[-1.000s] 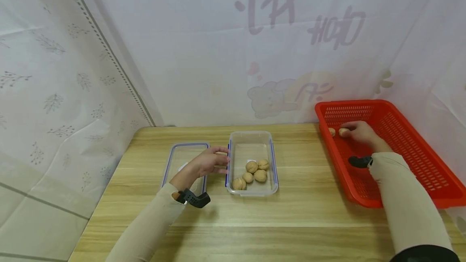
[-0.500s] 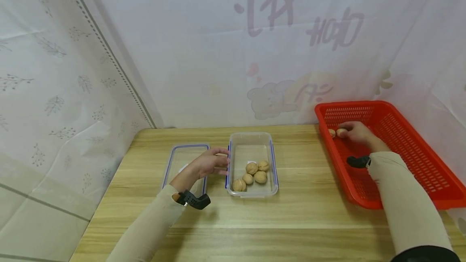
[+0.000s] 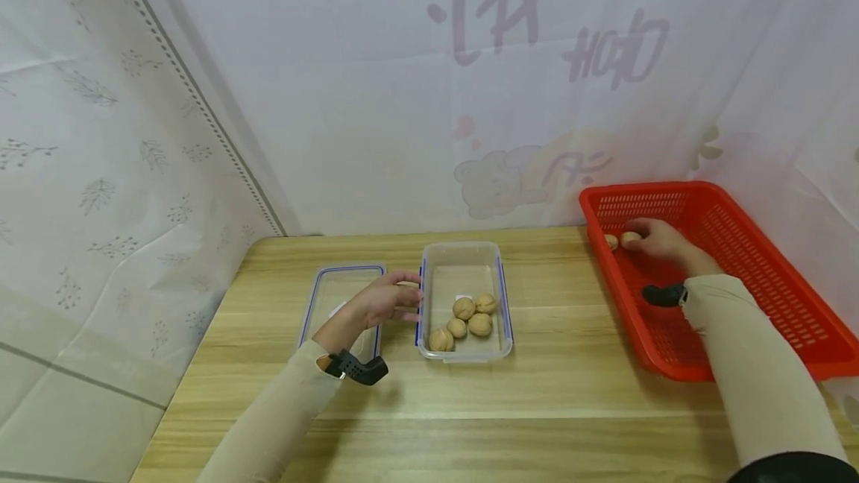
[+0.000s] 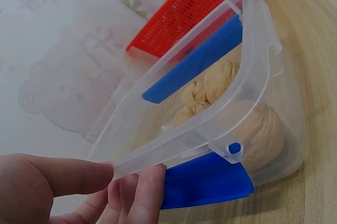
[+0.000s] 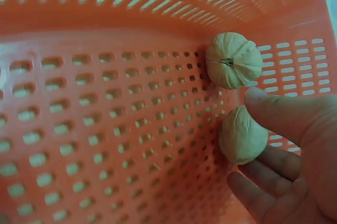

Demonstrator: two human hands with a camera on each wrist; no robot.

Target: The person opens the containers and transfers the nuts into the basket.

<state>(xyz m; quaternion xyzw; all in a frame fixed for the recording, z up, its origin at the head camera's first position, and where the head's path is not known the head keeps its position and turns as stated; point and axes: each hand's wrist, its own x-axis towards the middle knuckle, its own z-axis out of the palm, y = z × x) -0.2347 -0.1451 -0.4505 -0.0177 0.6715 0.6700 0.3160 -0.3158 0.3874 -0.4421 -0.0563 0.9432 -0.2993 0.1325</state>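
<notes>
My left hand [image 3: 389, 298] touches the left edge of a clear plastic food container [image 3: 461, 250]. In the left wrist view, its fingertips lie at the rim and on the blue side latch [image 4: 205, 182]. Several walnuts [image 3: 464, 308] sit in the container's near half. Inside the red basket [image 3: 620, 319], my right hand [image 3: 661, 241] holds a walnut [image 5: 242, 135] between thumb and fingers, near the basket's far left corner. A second walnut [image 5: 233, 60] lies beside it, close to the thumb tip.
The container's clear lid [image 3: 335, 285], with a blue seal, lies on the wooden table [image 3: 403, 431] left of the container, partly under my left forearm. A printed curtain [image 3: 376, 133] hangs behind the table. The basket's raised wall surrounds my right hand.
Very little differs. My right hand stays at the same walnut and has shifted only slightly. My left hand stays at the container's edge.
</notes>
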